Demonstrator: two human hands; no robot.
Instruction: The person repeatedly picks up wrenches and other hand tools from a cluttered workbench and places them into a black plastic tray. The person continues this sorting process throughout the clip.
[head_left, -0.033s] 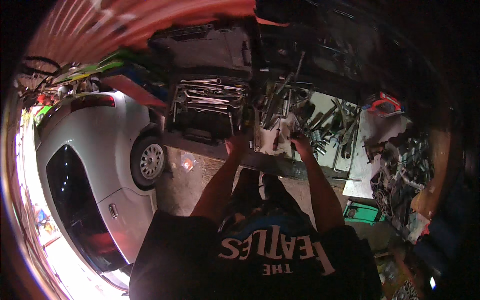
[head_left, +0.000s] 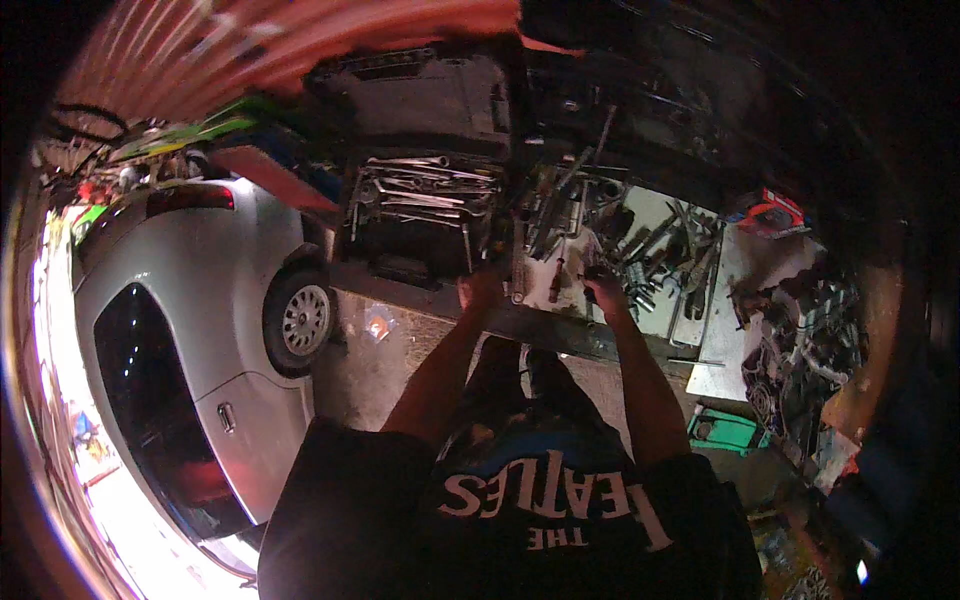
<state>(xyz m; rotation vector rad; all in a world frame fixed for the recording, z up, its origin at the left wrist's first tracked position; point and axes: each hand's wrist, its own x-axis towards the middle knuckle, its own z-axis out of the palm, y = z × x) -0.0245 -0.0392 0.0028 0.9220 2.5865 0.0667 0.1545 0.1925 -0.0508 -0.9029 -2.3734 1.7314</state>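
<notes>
My left hand (head_left: 480,290) rests at the front edge of the bench, by the right front corner of an open black tool case (head_left: 390,270). Its fingers look curled, but shadow hides whether they hold anything. Several silver wrenches (head_left: 420,196) lie in the case. My right hand (head_left: 606,291) is closed over the bench, on a small dark item too dim to name. Between my hands lie a screwdriver (head_left: 556,283) with a dark handle and a long wrench (head_left: 518,280). Loose sockets (head_left: 640,295) sit just right of my right hand.
Pliers and other hand tools (head_left: 690,245) crowd the bench's right part. A red box (head_left: 773,213) stands beyond them. Greasy metal parts (head_left: 800,335) are piled at the right, near a green case (head_left: 728,428). A silver car (head_left: 190,300) stands close on the left.
The view has shifted slightly, so the bench sits a little lower and further right. Both hands stay in nearly the same places over the bench.
</notes>
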